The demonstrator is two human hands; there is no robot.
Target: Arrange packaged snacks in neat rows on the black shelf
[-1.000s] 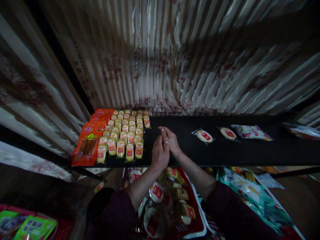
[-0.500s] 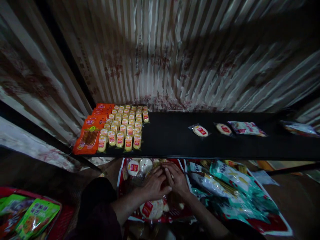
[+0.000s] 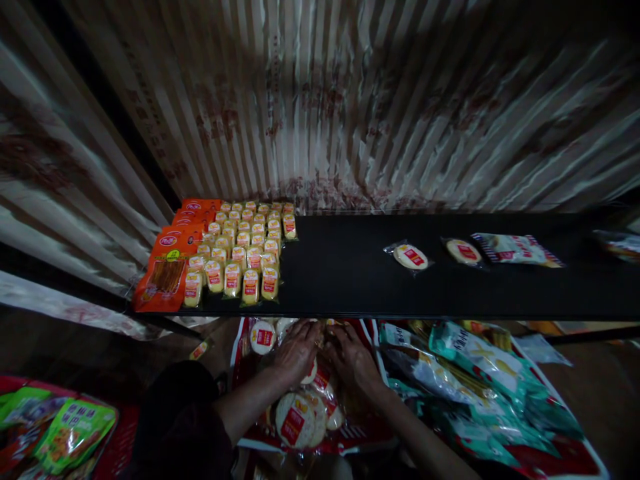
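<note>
Both my hands are down in a red basket with a white rim, just below the shelf's front edge. Clear-wrapped round white crackers with red labels lie in it. My left hand rests palm down over the packets at the basket's far side, fingers apart and bent. Beside it, my right hand reaches among the packets with its fingers spread. The fingertips of both hands are partly lost in shadow. Another wrapped cracker lies left of my left hand.
The black shelf bears orange snack bags, rows of small yellow cakes, two cracker packets and a striped packet. A basket of teal bags stands at right, one with green bags at left.
My hands, overlapping before, have drawn apart, with the left one moving left. More cracker packets show between them. The view has shifted slightly.
</note>
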